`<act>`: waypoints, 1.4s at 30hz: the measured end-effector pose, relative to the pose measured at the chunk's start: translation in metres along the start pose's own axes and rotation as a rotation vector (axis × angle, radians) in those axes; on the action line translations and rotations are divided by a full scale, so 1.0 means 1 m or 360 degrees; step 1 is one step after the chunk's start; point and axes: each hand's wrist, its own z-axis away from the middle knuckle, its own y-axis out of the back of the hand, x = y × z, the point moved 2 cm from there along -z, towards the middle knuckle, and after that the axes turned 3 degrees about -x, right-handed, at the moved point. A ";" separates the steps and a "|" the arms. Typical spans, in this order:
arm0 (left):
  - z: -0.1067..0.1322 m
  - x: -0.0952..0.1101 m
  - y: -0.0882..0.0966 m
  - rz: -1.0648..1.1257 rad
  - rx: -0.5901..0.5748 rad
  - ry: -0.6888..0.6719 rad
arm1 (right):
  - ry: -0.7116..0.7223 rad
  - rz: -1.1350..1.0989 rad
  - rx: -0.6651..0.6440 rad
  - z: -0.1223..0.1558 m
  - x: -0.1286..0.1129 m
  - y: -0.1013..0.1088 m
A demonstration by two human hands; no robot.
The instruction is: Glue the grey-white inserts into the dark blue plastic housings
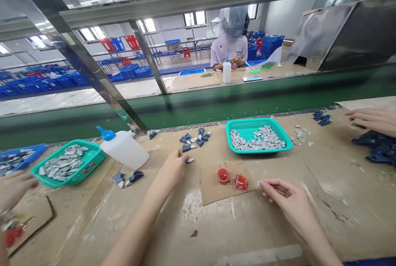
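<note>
My left hand (175, 169) reaches forward over the cardboard-covered table, its fingers closed on a small dark blue and white piece (189, 160). Just beyond it lies a loose group of similar dark blue and white pieces (195, 139). Between thumb and forefinger, my right hand (283, 194) pinches a small white piece (259, 183), mostly covered by the fingertips. Left of that hand, two small red cups (223, 176) with shiny contents rest on a cardboard square (213, 194). Behind them stands a green basket (259, 151) holding many small white-grey pieces (267, 137).
A white squeeze bottle (126, 150) and another green basket (89, 161) stand at left. Co-workers' hands show at the left edge (14, 189) and right edge (375, 121), beside dark blue pieces (379, 146). Beyond the green belt (201, 107) sits a person (229, 47). A metal post (102, 80) rises at left.
</note>
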 end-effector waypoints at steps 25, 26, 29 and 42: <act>0.098 0.058 0.007 0.2101 0.0212 0.0787 | -0.0014 -0.0153 -0.0156 -0.008 -0.006 -0.025; 0.099 0.064 0.000 0.2270 0.0290 0.0846 | -0.0007 -0.0162 -0.0158 -0.005 -0.009 -0.024; 0.096 0.089 -0.020 0.2624 0.0469 0.0930 | 0.0048 -0.0175 -0.0176 0.007 -0.023 -0.025; 0.090 0.141 -0.025 0.2772 0.0666 0.0585 | 0.0155 -0.0276 -0.0499 0.038 -0.047 -0.062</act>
